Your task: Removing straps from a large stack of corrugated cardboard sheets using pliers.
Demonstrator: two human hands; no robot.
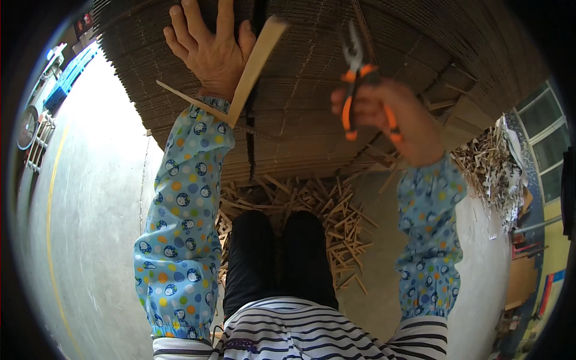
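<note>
My left hand point(213, 54) lies flat with fingers spread on top of a large stack of brown corrugated cardboard sheets point(288, 120). A bent cardboard strip point(255, 66) rests against my left wrist and sleeve, its two arms forming a V. My right hand point(396, 114), blurred by motion, grips combination pliers point(355, 72) with orange and black handles. The plier jaws point away from me above the stack and look slightly parted, with nothing visible between them. A dark gap runs through the stack just right of my left hand.
Many loose cardboard strips point(345, 240) litter the floor around my legs, below the stack's near edge. A heap of scraps point(489, 162) lies at the right, by a windowed wall. Blue pallets point(69, 75) and a metal cart point(39, 141) stand far left beside grey floor.
</note>
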